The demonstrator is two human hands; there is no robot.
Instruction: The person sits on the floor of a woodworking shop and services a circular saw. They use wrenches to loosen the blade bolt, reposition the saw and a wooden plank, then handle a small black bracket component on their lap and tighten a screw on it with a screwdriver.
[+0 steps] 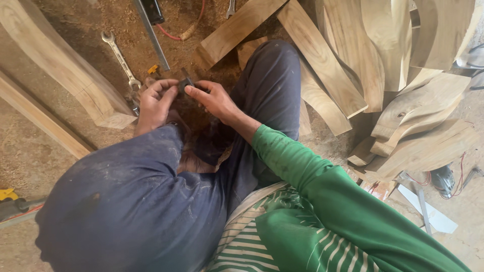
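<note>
I sit on a sawdust floor with my knees drawn up in dark blue trousers. Between the knees, my left hand (155, 100) and my right hand (214, 99) meet on a small dark metal part (185, 83). The fingertips of both hands pinch it from either side. The part is mostly hidden by my fingers, so its shape is unclear. My right arm wears a green sleeve (297, 163).
A silver open-ended spanner (120, 59) lies on the floor just beyond my left hand, next to a long metal bar (151, 35). Curved wooden planks (413, 100) are stacked to the right and a thick wooden beam (60, 65) at the left. Red cable (171, 34) runs at the top.
</note>
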